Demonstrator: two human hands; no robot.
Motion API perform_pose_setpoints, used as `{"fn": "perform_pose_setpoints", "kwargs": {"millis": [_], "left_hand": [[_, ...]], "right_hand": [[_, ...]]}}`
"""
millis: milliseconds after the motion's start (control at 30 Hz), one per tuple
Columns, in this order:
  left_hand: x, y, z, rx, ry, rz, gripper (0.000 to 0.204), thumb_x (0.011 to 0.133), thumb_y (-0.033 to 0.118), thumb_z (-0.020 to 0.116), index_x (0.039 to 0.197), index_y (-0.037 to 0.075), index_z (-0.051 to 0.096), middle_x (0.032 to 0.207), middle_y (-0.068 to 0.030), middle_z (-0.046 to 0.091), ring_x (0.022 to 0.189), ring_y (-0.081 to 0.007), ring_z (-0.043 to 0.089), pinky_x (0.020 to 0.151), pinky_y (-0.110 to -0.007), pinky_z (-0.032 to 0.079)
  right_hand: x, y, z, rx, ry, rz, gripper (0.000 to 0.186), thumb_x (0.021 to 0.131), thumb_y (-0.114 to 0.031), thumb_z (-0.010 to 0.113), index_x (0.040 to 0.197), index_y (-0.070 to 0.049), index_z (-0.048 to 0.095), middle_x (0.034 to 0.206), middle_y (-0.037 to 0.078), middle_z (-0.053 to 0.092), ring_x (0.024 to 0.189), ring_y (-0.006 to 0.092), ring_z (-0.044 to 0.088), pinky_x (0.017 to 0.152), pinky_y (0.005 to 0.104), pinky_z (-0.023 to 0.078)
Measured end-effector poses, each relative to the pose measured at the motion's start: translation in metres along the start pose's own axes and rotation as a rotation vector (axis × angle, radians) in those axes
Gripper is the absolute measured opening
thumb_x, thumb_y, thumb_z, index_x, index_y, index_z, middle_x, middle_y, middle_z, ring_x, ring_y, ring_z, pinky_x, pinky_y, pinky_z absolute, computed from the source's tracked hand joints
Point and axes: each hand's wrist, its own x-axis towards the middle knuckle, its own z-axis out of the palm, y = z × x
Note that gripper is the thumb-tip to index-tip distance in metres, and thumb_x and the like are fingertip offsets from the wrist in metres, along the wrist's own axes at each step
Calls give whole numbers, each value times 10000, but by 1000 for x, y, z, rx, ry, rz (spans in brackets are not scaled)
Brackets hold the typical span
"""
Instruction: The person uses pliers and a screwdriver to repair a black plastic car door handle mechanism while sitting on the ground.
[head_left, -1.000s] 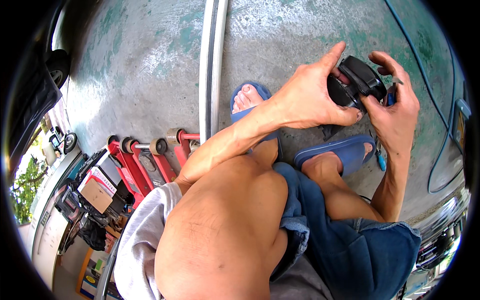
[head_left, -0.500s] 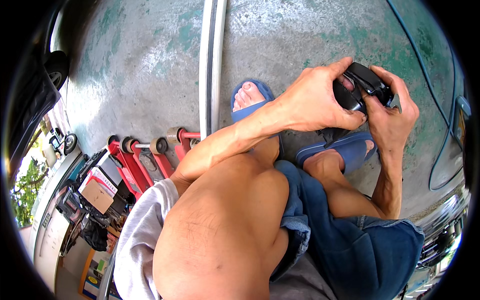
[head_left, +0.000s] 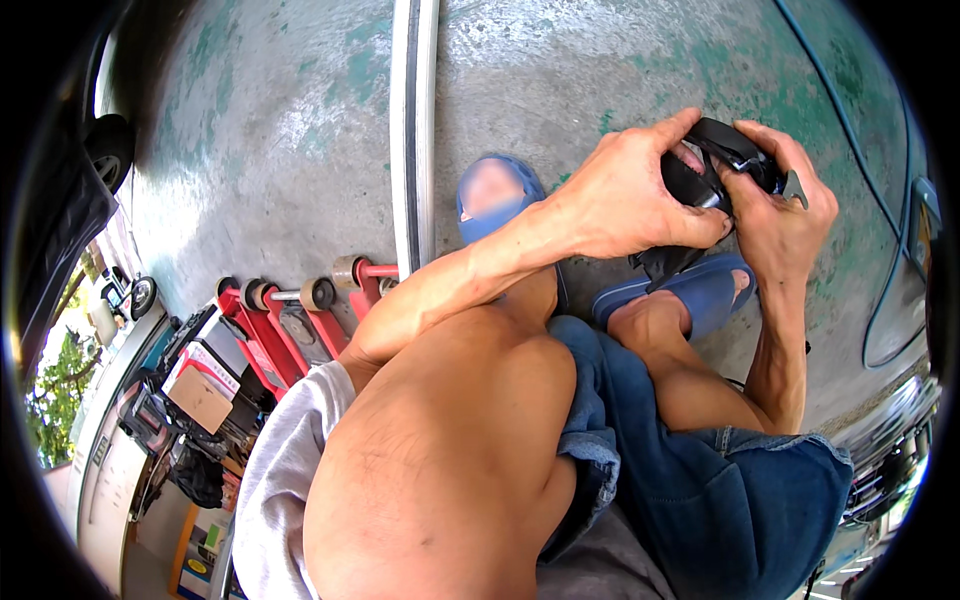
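At the upper right I hold a glossy black object (head_left: 737, 145), made of rounded parts with a gap between them, in both hands. My left hand (head_left: 633, 190) is closed round its left side, thumb at the lower edge and fingers along the top. My right hand (head_left: 783, 220) grips the other side, its thumb pressed into the middle and its fingers curled behind. A small thin grey piece (head_left: 793, 188) juts out by my right fingers. A dark part (head_left: 660, 268) hangs below, over my right blue sandal (head_left: 710, 305).
A pale metal rail (head_left: 414, 120) lies along the grey floor past my left sandal (head_left: 515, 175). Red floor jacks (head_left: 265, 350) and cluttered boxes (head_left: 200, 395) are at the left, beside a dark vehicle (head_left: 75, 200). A blue hose (head_left: 850, 130) runs down the right.
Over the last second both hands have closed in round the black object, the right fingers dropping from their raised position. The object has shifted slightly rightward and is tilted differently.
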Motion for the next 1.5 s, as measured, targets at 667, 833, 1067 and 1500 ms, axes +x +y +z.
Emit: {"fn": "perform_pose_setpoints", "kwargs": {"millis": [667,833,1067,1500], "left_hand": [[12,-18,-4,-423,-23,-30,919,708,62,705,1546,27,331,1222,-118,618,1110,-200,601,987,-332,470],[12,-23,-8,-556,-19,-3,934,697,95,653,1558,38,296,1292,-118,601,1164,-234,595,1031,-356,460],[11,-20,-10,-621,-26,18,875,732,217,604,1542,41,324,1285,-124,609,1150,-245,609,1010,-382,480],[7,-17,-18,-689,-7,59,830,796,444,515,1511,47,375,1272,-135,625,1122,-265,635,971,-428,518]], "right_hand": [[29,-14,-17,337,-406,89,511,740,-28,715,1244,-2,632,1134,136,708,1003,259,671,887,363,514],[39,-9,-36,430,-411,170,535,785,-124,783,1285,-6,635,1173,84,690,1046,154,552,970,311,454],[20,16,-36,761,-389,390,427,927,-266,710,1269,-16,656,1101,33,702,741,24,509,579,176,348],[-5,-2,-18,589,-379,71,1178,513,-307,983,1506,-10,422,1487,105,496,1004,129,550,663,217,443]]}}
